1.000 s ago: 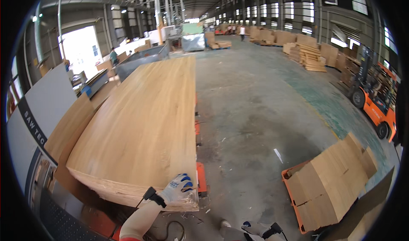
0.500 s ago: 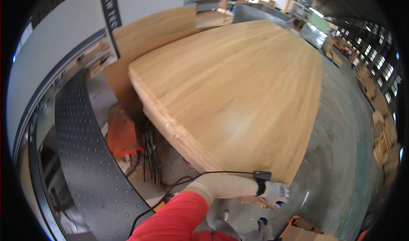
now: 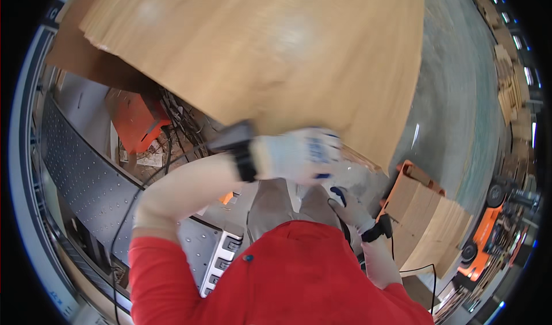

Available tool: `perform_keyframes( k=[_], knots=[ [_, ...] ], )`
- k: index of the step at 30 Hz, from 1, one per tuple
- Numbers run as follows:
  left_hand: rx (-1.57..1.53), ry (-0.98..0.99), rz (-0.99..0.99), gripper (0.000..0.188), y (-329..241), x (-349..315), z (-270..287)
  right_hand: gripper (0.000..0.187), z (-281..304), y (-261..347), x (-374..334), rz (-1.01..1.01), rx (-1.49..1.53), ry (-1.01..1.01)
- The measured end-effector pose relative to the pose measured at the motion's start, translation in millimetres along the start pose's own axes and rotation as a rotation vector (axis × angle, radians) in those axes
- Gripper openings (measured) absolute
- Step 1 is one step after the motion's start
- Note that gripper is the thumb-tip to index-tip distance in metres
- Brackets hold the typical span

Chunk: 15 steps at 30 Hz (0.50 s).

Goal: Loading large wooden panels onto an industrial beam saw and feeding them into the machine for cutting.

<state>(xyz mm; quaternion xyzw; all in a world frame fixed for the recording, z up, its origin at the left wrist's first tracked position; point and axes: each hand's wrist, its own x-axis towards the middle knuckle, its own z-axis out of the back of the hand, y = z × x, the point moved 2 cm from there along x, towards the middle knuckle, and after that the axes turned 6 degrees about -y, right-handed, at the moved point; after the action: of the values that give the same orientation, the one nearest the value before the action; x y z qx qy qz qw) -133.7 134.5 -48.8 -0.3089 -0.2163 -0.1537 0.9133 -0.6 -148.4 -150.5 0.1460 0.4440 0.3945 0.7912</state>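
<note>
Panel (image 3: 276, 55): flat ahead, reached but apparently unlifted on my feed.
Left hand (image 3: 307, 152): at its near edge; I cannot tell whether fingers grip.
Right hand (image 3: 353, 213): fingers loosely parted, apparently empty.

1. The torso is covered by a plain red shirt (image 3: 305, 273), whose left sleeve (image 3: 161, 276) is ended near the elbow.
2. A small, round, dark blue piece (image 3: 248, 258) is set on the shirt front, with a thin line seen below it.
3. The left hand (image 3: 313, 154) is clad in a white glove (image 3: 287, 155), marked blue on the back and tipped in dark blue; its outline is blurred.
4. The right hand (image 3: 352, 211) is gloved in greyish white, also blue-tipped.
5. Each wrist is circled by a black strap (image 3: 246, 163), to which a dark, boxy device (image 3: 230, 138) is fixed.
6. Thin black cables (image 3: 127, 210) are seen beside both arms.
7. The legs are clothed in grey trousers (image 3: 269, 205).
</note>
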Motion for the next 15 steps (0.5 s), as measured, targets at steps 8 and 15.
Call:
perform_keyframes(
  k=[8, 15],
  knots=[
    [0.010, -1.319, 1.037, 0.022, -76.7, -80.0, -3.9, 0.047, 20.7, -145.0, -23.5, -0.112, 0.306, -0.087],
    [-1.427, -1.242, 1.393, 0.042, -37.4, -48.7, -85.7, 0.042, 40.6, -107.6, -1.3, 0.051, 1.184, 0.142]
  ],
)
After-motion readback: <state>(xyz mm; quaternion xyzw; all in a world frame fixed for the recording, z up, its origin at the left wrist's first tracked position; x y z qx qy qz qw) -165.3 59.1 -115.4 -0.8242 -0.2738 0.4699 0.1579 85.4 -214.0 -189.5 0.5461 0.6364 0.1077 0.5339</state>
